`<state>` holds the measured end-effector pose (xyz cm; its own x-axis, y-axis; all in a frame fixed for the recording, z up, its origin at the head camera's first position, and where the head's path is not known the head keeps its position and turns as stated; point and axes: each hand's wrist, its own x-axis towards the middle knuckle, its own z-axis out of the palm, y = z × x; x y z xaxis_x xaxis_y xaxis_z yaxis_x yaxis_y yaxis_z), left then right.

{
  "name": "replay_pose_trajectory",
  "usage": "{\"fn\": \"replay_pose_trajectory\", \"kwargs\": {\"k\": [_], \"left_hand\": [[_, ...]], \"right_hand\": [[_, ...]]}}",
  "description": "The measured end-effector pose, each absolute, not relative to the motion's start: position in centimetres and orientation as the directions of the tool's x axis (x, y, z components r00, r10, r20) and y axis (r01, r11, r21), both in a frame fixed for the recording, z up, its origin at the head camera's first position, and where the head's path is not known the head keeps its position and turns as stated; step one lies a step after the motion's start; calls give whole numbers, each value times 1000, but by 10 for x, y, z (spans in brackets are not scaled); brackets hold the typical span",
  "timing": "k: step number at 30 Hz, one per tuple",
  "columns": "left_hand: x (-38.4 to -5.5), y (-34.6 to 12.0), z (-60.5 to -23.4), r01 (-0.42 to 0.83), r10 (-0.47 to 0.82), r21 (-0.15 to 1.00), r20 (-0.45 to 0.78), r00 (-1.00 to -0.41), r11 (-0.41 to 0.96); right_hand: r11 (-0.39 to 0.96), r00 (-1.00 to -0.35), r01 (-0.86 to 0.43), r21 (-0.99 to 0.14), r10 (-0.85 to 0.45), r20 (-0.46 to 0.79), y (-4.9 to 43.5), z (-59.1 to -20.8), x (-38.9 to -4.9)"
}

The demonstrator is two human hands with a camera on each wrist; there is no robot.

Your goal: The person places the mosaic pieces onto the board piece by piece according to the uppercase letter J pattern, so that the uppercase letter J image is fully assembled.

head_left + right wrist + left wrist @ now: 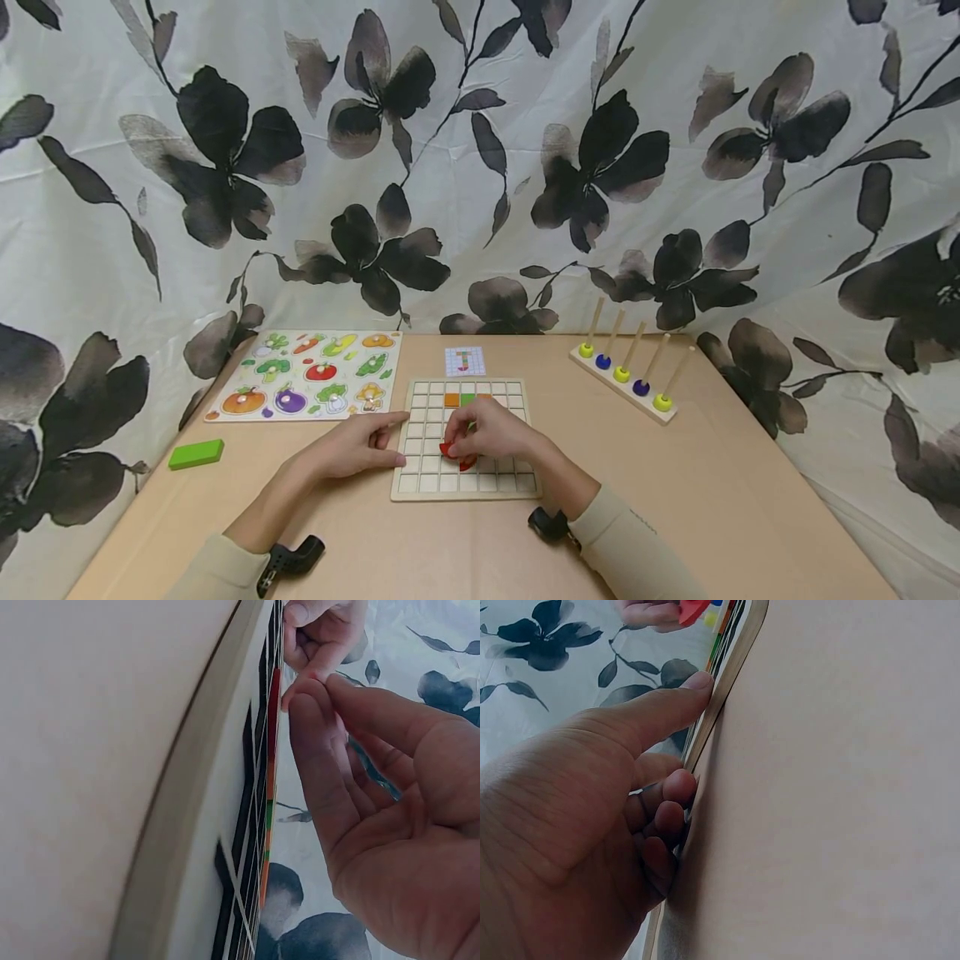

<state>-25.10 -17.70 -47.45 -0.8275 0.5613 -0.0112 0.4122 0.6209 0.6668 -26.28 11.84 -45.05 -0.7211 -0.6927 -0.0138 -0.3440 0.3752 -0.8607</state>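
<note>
My right hand point(491, 429) pinches a small red piece point(446, 450) between thumb and fingertips, low over the wooden grid board point(416, 483). A second red piece point(467, 462), with a curved edge, lies on the board just below those fingers. Along the board's far part sit an orange square point(452, 400) and a green square point(468, 399), with more orange partly hidden behind the hand. My left hand point(356, 446) rests at the board's left edge, thumb and index finger touching the rim. In the left wrist view, that thumb point(667, 709) lies against the board's edge.
A small pattern card point(465, 361) lies beyond the board. To the left are a vegetable picture board point(296, 379) and a green block point(197, 454). At the back right stands a peg stand point(630, 392) with yellow and blue beads. A floral cloth point(480, 167) hangs behind the table.
</note>
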Motion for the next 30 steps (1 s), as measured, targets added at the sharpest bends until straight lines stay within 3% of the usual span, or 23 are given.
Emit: {"fn": "replay_pose_trajectory", "kwargs": {"k": [8, 30], "left_hand": [[-249, -176, -474, 411, 558, 664, -12, -830, 625], [-251, -177, -476, 434, 567, 648, 4, -824, 626]], "right_hand": [[399, -720, -270, -876, -688, -91, 118, -451, -259], [453, -735, -311, -836, -671, -90, 117, -453, -259]]}}
